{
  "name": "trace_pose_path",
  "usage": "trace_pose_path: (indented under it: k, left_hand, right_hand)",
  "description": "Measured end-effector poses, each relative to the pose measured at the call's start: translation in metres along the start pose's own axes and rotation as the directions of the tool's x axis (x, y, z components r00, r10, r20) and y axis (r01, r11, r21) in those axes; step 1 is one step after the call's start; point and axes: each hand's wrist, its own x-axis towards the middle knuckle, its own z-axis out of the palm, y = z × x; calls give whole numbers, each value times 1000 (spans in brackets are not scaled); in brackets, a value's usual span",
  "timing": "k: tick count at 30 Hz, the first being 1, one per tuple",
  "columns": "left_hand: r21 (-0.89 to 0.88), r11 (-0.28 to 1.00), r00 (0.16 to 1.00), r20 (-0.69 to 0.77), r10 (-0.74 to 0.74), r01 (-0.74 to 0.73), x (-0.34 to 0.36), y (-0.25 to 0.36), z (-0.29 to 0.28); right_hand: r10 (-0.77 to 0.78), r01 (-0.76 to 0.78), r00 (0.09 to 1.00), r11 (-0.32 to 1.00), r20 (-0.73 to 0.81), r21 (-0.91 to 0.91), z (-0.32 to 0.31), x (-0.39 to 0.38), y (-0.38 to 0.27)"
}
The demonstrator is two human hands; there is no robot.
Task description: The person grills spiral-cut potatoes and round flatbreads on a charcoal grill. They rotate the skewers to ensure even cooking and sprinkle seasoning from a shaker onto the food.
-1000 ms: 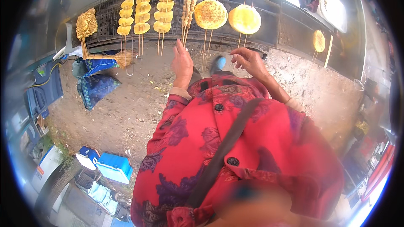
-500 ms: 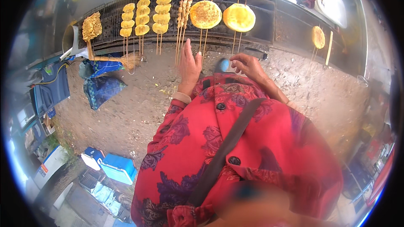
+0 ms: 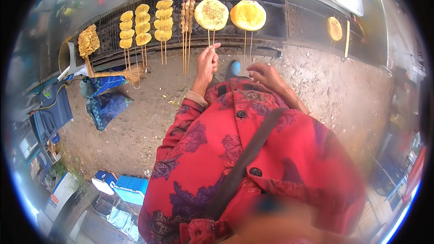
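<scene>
At the far left, a fan of browned, folded strips (image 3: 89,41) on sticks leans at the end of the long grill (image 3: 107,28). Below it, blue patterned cloth (image 3: 108,106) lies on the dirt floor (image 3: 149,131), and lower down sits a bright blue cool box (image 3: 131,189). Next along the grill come three columns of yellow slices (image 3: 142,25), each on its own sticks, then a cluster of slim meat skewers (image 3: 187,16).

Right beside those, the brown-speckled flatbread (image 3: 211,14) lies over the grill on two sticks. I have my left hand (image 3: 207,64) curled round the lower part of these sticks, thumb and forefinger uppermost. To its right is the plain yellow flatbread (image 3: 248,15), its two sticks pointing down toward me. My right hand (image 3: 268,76) is near their ends, fingers loosely bent; I can't tell whether it touches them.

Well apart, at the right, are a small round flatbread (image 3: 334,28) on thin sticks and, just beside it, a pale flat stick (image 3: 347,39).
</scene>
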Motion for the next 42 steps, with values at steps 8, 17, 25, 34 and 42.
trace_pose_path:
  k: [8, 17, 25, 34, 42]
  left_hand:
    - [-179, 980, 986, 159, -59, 88, 5, -13, -17]
    - [-195, 977, 907, 421, 2, 88, -4, 5, -14]
    - [58, 983, 802, 587, 107, -174, -15, 34, 45]
    - [241, 970, 937, 346, -45, -43, 6, -22, 29]
    - [-56, 954, 913, 309, -265, 296, 21, -33, 72]
  right_hand:
    - [-81, 81, 997, 987, 5, -136, 29, 16, -3]
    - [9, -21, 997, 987, 81, 159, 83, 48, -35]
    - [-72, 182, 971, 842, -229, 508, 23, 5, -13]
    - [237, -11, 816, 919, -528, 395, -167, -50, 97]
    - [254, -137, 793, 960, -554, 243, -200, -41, 139]
